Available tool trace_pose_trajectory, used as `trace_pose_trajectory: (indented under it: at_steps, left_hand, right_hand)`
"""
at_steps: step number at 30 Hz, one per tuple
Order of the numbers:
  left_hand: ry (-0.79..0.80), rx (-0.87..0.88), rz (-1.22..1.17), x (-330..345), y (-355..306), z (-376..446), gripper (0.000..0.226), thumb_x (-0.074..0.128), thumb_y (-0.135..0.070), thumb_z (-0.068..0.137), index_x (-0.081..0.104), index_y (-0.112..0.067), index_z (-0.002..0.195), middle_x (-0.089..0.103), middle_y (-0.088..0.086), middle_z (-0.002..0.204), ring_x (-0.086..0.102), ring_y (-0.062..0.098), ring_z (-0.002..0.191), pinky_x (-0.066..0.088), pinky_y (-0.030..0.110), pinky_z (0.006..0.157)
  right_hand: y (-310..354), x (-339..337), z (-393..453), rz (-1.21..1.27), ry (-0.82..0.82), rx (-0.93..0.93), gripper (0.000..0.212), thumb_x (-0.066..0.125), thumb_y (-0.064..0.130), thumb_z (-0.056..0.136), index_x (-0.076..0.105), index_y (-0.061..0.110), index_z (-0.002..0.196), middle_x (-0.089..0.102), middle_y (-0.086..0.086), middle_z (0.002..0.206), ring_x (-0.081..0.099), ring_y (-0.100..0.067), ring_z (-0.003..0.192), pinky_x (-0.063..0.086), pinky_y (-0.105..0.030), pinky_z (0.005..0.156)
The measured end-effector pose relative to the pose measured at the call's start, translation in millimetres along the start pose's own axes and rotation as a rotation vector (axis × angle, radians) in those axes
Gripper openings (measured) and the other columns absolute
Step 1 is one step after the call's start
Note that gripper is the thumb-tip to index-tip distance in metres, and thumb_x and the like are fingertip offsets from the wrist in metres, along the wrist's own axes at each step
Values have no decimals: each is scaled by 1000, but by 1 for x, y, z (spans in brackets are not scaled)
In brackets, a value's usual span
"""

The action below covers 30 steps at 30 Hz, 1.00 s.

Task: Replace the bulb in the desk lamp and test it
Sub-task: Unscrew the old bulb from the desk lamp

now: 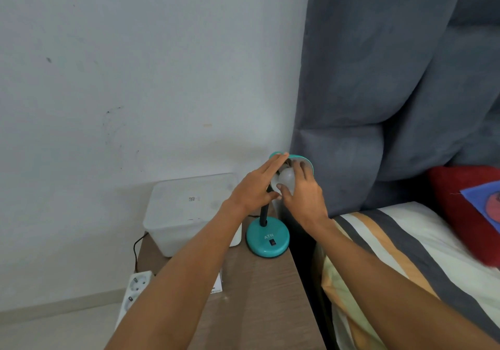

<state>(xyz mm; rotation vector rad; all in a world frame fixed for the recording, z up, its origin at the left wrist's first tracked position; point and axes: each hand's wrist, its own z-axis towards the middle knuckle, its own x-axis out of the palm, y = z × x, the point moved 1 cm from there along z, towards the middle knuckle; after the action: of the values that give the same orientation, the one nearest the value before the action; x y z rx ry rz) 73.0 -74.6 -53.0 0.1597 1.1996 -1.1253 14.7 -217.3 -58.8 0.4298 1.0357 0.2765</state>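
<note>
- Here the desk (259,290) carries the teal lamp (267,237) at its far right edge.
- The left hand (254,187) braces the shade (305,160), fingers extended.
- The right hand (303,192), fingers closed, grips the white bulb (286,178), its axis pointing into the shade.

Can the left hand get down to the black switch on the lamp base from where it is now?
Probably yes. The left hand is up at the bulb; the switch faces up on the teal base with nothing covering it.

Both forearms are bare to each grip, left (254,187) and right (304,195).
</note>
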Motion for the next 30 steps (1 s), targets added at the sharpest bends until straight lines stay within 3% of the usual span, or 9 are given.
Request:
trace_pose_trajectory:
  at_steps: [2,5,10,14,19,23,25,28,30]
  left_hand:
    - [1,-7,-11,2,-1,-1,105,84,-15,82,18,-29,162,30,1,167,52,33,138,48,44,112]
    - [-5,-3,-1,1,-1,0,105,84,-16,82,18,-29,162,31,1,167,51,32,139,47,40,112]
    - [3,-9,-1,3,0,-1,105,84,-18,83,17,-31,162,28,0,168,50,32,140,47,43,112]
    - [-8,-2,4,1,0,-1,104,84,-18,82,19,-27,162,31,3,167,50,32,140,46,42,113]
    - [3,-17,3,3,-3,-1,104,84,-18,83,18,-28,162,29,2,167,51,33,139,48,45,111]
    - [-8,-8,3,0,0,-1,104,85,-18,82,19,-27,162,31,3,167,49,32,141,46,46,114]
    - [-4,-9,9,0,1,-1,104,85,-19,82,19,-26,163,31,3,167,49,33,141,46,46,113]
    - [4,-19,9,1,-1,-1,105,85,-19,82,18,-29,162,29,1,167,52,33,137,49,45,111]
    - [-1,-15,0,1,-2,-1,104,84,-19,82,19,-27,162,30,2,167,50,33,139,47,42,113]
  right_hand:
    - [0,-1,1,-42,19,3,66,71,18,88,39,9,145,47,-15,145,53,-37,124,52,-49,95]
    - [-1,-3,-2,-105,57,-220,77,74,3,79,39,11,147,40,-14,150,38,-35,137,56,-51,90]
    - [-1,0,-1,20,10,49,73,72,22,87,34,12,149,46,-15,145,53,-35,125,51,-46,96]
    - [-1,-5,-1,-56,52,-177,79,75,5,78,38,10,147,42,-16,148,39,-35,136,50,-50,101]
    - [0,-2,2,51,30,61,72,75,18,85,38,7,147,52,-16,141,54,-35,124,49,-45,99]
    - [1,-5,1,-54,70,-189,80,74,-1,76,38,8,147,40,-17,149,38,-36,136,51,-50,98]
    - [-1,-2,-1,-12,54,-130,84,75,6,78,31,13,150,35,-15,151,38,-34,137,52,-49,98]
    - [1,-2,-2,31,23,30,74,74,14,85,35,6,147,45,-18,145,49,-36,128,49,-46,100]
    - [1,-4,-2,-35,47,-60,75,76,6,80,40,2,145,48,-21,143,47,-38,129,49,-48,101]
